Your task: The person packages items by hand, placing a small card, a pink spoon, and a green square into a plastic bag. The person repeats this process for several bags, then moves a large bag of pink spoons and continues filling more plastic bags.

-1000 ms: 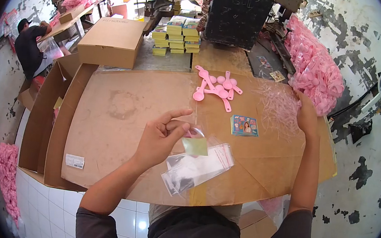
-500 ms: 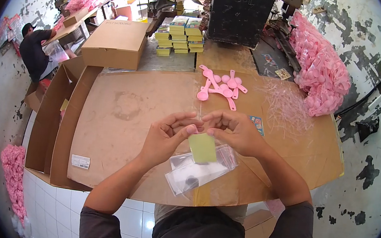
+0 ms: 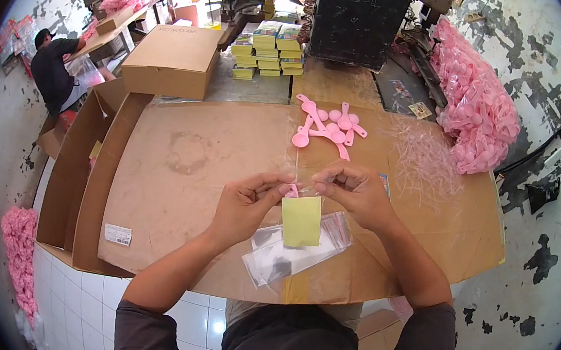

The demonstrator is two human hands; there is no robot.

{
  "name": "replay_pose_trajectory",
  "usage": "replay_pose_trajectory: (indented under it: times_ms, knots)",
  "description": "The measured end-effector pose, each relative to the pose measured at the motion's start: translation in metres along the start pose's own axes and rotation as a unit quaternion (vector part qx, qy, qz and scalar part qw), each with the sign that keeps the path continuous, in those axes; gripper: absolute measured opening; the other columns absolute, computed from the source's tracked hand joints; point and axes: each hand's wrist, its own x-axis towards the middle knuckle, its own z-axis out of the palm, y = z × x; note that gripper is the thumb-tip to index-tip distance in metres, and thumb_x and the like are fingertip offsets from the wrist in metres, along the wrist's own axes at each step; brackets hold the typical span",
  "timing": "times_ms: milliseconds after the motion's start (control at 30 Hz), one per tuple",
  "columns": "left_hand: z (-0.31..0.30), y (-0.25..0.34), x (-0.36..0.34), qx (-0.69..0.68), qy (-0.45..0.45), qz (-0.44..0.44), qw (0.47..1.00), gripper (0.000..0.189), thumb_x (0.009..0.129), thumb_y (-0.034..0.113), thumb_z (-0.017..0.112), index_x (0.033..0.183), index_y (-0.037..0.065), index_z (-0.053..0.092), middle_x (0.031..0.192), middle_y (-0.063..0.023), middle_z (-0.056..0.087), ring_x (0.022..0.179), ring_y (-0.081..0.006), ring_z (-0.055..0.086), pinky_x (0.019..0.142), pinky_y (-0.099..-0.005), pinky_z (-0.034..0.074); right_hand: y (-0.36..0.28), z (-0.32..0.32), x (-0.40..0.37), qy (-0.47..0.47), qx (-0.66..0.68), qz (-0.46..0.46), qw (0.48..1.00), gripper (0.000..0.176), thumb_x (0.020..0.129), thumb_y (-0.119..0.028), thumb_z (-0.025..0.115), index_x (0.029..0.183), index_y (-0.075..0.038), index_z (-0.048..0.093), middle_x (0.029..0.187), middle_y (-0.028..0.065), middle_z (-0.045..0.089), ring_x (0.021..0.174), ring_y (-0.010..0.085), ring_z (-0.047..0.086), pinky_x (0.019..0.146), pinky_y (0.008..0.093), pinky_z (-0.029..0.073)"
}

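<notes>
My left hand (image 3: 251, 198) is closed, thumb and fingers pinching a pink plastic spoon (image 3: 293, 191) of which only one end shows. Just below it hangs a yellow-green card (image 3: 301, 222), seemingly inside a clear plastic bag. The fingertips of my right hand (image 3: 353, 195) are pinched together at the bag's clear upper edge (image 3: 308, 187). Under the card, several flat clear plastic bags (image 3: 278, 263) lie on the cardboard. Beyond my hands rests a loose group of pink spoons (image 3: 330, 129).
Cardboard (image 3: 190, 186) covers the table. An open carton (image 3: 62, 200) stands at the left, a closed box (image 3: 173, 61) behind. Stacked cards (image 3: 266, 47) and a black machine (image 3: 358, 22) are at the back. Pink spoons in plastic (image 3: 483, 104) and plastic strips (image 3: 425, 163) lie right.
My right hand has shifted slightly right, away from my left. The pink spoon end now shows at my left fingertips, and the card faces me more squarely.
</notes>
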Motion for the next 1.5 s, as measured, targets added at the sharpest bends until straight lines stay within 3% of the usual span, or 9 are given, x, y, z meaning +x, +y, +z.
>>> replay_pose_trajectory:
  times_ms: [233,400,700,933,1133,1300,1333,1433,1500]
  knots:
    - [-0.006,0.005,-0.002,0.064,-0.038,0.033,0.997,0.022,0.102,-0.001,0.06,0.12,-0.005,0.072,0.115,-0.0126,0.075,0.104,-0.0149,0.07,0.093,-0.0294,0.058,-0.013,-0.014,0.0,-0.063,-0.091,-0.071,0.991,0.018,0.091,0.006,0.066,0.105,0.002,0.076,0.105,0.0081,0.073,0.1,0.0157,0.068,0.089,0.0293,0.053]
    - [-0.01,0.007,0.0,-0.033,-0.042,-0.015,0.998,0.023,0.104,0.004,0.058,0.119,-0.005,0.072,0.115,-0.0142,0.075,0.104,-0.0167,0.071,0.094,-0.0325,0.059,-0.015,-0.017,0.001,-0.07,-0.091,-0.08,0.99,0.017,0.091,0.001,0.068,0.105,0.001,0.078,0.105,0.0085,0.074,0.099,0.0162,0.068,0.089,0.0302,0.053]
    - [-0.009,-0.005,0.004,0.026,-0.038,-0.041,0.998,0.023,0.102,0.007,0.065,0.122,-0.004,0.071,0.113,-0.0122,0.075,0.103,-0.0157,0.071,0.09,-0.0313,0.06,-0.01,-0.018,0.004,-0.074,-0.16,-0.07,0.982,0.019,0.093,-0.008,0.075,0.11,0.002,0.076,0.102,0.0086,0.074,0.096,0.0143,0.068,0.085,0.0283,0.053]
    - [-0.008,0.007,0.004,0.019,-0.021,-0.043,0.999,0.025,0.104,0.006,0.062,0.125,-0.003,0.07,0.112,-0.0092,0.075,0.101,-0.0124,0.069,0.092,-0.0287,0.059,-0.013,-0.004,-0.003,-0.068,-0.056,0.019,0.996,0.029,0.096,-0.007,0.072,0.123,0.004,0.066,0.1,0.0047,0.071,0.091,0.0089,0.065,0.081,0.0268,0.053]
    - [0.006,0.014,0.004,-0.065,0.038,0.03,0.997,0.028,0.103,0.008,0.064,0.129,-0.002,0.067,0.113,-0.0112,0.074,0.101,-0.0131,0.069,0.091,-0.0291,0.059,-0.016,-0.007,-0.001,-0.111,-0.104,0.024,0.988,0.025,0.097,-0.003,0.069,0.121,0.003,0.066,0.098,0.003,0.07,0.09,0.0077,0.064,0.081,0.0269,0.054]
    - [-0.022,0.023,0.003,0.034,-0.051,-0.038,0.997,0.032,0.1,0.013,0.069,0.128,-0.003,0.065,0.108,-0.0065,0.073,0.093,-0.0114,0.07,0.079,-0.0287,0.06,-0.026,-0.007,0.004,-0.06,-0.032,-0.02,0.997,0.022,0.098,-0.007,0.069,0.118,0.002,0.068,0.1,0.0036,0.072,0.093,0.0089,0.066,0.083,0.0284,0.054]
    - [-0.032,0.031,0.006,0.052,-0.051,-0.056,0.996,0.032,0.1,0.015,0.07,0.127,-0.003,0.065,0.107,-0.0053,0.073,0.091,-0.0111,0.07,0.076,-0.0286,0.06,-0.027,-0.013,0.005,-0.033,-0.111,-0.019,0.993,0.025,0.097,-0.01,0.07,0.119,0.002,0.068,0.101,0.0047,0.071,0.094,0.012,0.067,0.085,0.0299,0.053]
    - [-0.076,0.036,0.014,-0.073,0.155,0.089,0.981,0.028,0.102,0.022,0.067,0.122,0.003,0.068,0.107,-0.0042,0.074,0.086,-0.0123,0.07,0.071,-0.0289,0.059,-0.022,-0.051,-0.002,0.034,-0.346,-0.039,0.937,0.032,0.094,-0.017,0.073,0.121,0.0,0.068,0.107,0.0093,0.07,0.101,0.022,0.067,0.092,0.0356,0.052]
    - [-0.115,0.053,0.019,-0.121,0.303,0.202,0.923,0.039,0.108,0.033,0.056,0.132,0.003,0.061,0.127,-0.009,0.069,0.11,-0.0155,0.069,0.088,-0.0303,0.058,-0.004,-0.081,-0.011,0.054,-0.499,-0.086,0.861,0.036,0.091,-0.02,0.074,0.122,-0.001,0.069,0.115,0.0143,0.069,0.11,0.0297,0.066,0.099,0.0407,0.05]
